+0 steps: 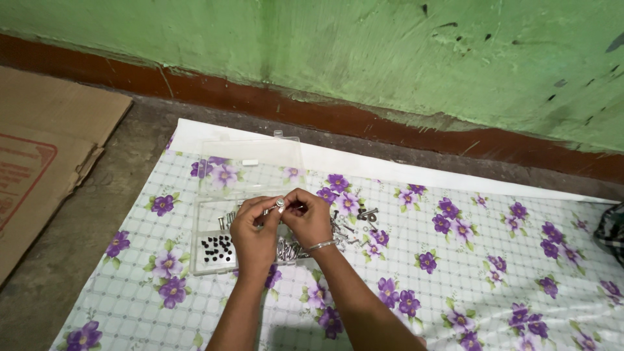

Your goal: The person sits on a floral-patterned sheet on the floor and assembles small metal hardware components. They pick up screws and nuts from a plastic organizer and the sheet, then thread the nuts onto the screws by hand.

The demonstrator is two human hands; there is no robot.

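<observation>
Two hands meet over an open clear plastic box (211, 224) lying on a flowered mat (455, 273) by a green wall (390, 58). We see the left hand (252, 235) and the right hand (307, 218) drawn together, fingertips almost touching, with a small silvery bolt (275, 206) pinched between them. The bolt lies between the two sets of fingers at the top of the hands, above the box's middle; its long axis appears to run roughly left to right, its rounded bright end toward the right hand. Both hands are equally near it: the left thumb and forefinger close on its left part, the right fingers curl round its right end. We cannot tell whether a nut or washer sits on it, the piece being too small. Below the left hand, a box compartment holds small black screws (218, 249); loose silver hardware (354, 224) lies scattered on the mat just beside the right wrist, which bears a thin bangle (322, 245). The box lid (250, 166) stands open toward the wall.
</observation>
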